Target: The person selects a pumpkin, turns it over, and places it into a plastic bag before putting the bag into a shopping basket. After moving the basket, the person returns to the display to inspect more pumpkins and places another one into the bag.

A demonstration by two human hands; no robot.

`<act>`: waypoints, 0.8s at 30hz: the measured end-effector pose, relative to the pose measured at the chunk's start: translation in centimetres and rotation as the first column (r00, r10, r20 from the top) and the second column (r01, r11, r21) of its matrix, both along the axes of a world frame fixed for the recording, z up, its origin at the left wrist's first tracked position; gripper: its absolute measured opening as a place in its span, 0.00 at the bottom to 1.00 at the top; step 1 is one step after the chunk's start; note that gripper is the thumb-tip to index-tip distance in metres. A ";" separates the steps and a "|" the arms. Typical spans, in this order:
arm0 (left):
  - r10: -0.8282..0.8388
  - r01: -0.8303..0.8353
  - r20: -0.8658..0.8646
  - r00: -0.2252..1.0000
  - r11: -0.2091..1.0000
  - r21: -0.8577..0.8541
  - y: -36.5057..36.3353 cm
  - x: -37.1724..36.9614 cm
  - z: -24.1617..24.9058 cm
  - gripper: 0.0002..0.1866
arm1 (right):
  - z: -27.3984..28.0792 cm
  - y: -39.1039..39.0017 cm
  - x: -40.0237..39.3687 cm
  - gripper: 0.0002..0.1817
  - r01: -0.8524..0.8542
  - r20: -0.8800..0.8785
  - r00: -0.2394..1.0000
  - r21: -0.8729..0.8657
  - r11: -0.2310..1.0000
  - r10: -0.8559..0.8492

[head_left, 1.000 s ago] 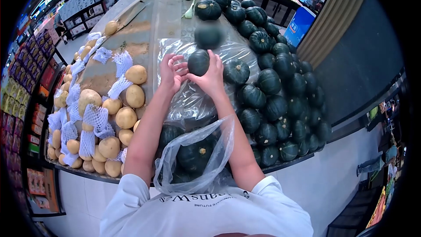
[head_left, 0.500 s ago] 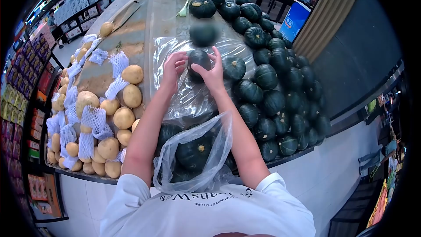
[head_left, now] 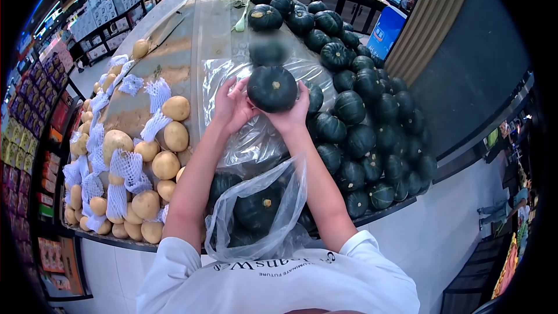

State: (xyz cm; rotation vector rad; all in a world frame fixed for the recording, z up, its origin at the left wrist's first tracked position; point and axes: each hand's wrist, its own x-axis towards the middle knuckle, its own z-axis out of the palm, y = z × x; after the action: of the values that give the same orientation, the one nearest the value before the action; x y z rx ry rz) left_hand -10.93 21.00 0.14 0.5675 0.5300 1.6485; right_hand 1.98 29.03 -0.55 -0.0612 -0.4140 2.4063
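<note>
Dark green: cupping pumpkin (head_left: 272,89), upper centre, between left hand (head_left: 233,107) and right hand (head_left: 292,114), close together; outside clear bag (head_left: 290,241), lower centre.

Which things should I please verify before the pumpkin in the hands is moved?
1. Right hand supporting the pumpkin from below: ok.
2. Left hand gripping it firmly: cannot tell; the fingers reach its lower side.
3. Stem scar in view: ok, it faces the camera.
4. Underside undamaged: cannot tell, hidden.
5. Plastic bag away from the right forearm: not ok, its edge lies against it.
</note>
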 end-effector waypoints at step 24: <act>-0.085 0.037 0.295 0.952 0.986 0.164 0.5 -0.7 -1.2 0.40 | 0.5 -0.4 0.0 0.40 -0.055 -0.301 0.951 0.051 0.997 0.068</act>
State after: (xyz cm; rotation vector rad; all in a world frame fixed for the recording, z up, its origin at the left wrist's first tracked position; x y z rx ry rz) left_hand -11.62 21.47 -1.08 0.4305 0.1578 1.6879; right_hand 2.02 28.63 -0.08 0.3409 -0.3259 2.4141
